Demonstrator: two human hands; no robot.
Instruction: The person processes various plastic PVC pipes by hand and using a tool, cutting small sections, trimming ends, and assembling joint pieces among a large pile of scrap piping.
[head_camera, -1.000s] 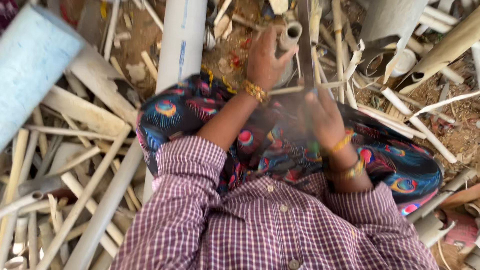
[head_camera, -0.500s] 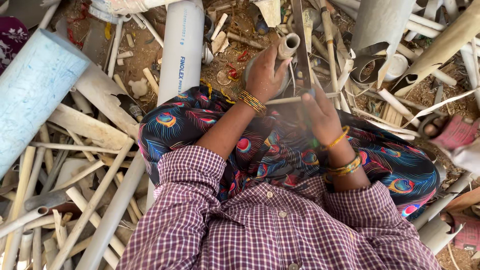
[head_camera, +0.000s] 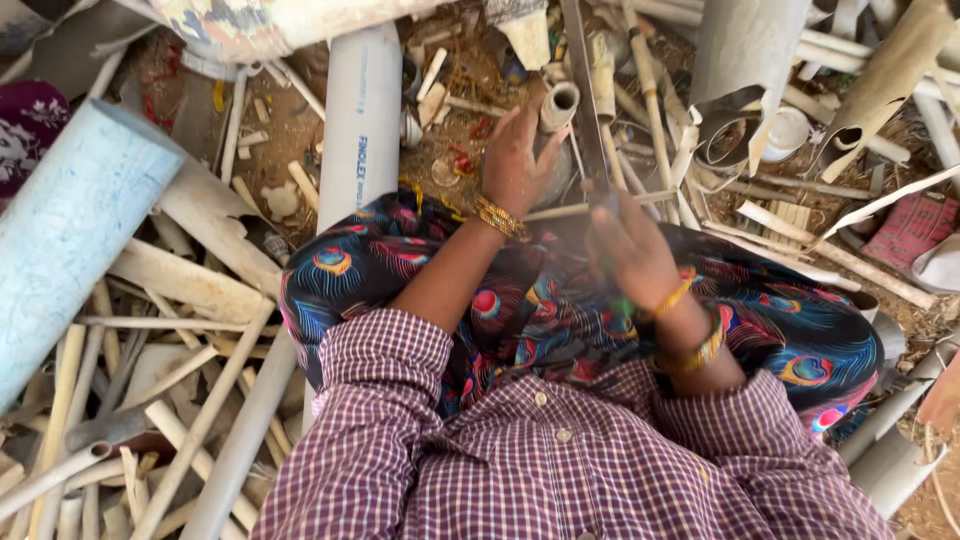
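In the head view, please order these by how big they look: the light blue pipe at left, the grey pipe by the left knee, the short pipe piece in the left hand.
1. light blue pipe, nearest the camera, so unsure
2. grey pipe
3. short pipe piece in the left hand

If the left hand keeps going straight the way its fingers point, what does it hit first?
The left hand already holds a short pipe piece at its fingertips. Straight on, beyond that, it would probably meet the scrap pieces on the dirt; depth is hard to judge.
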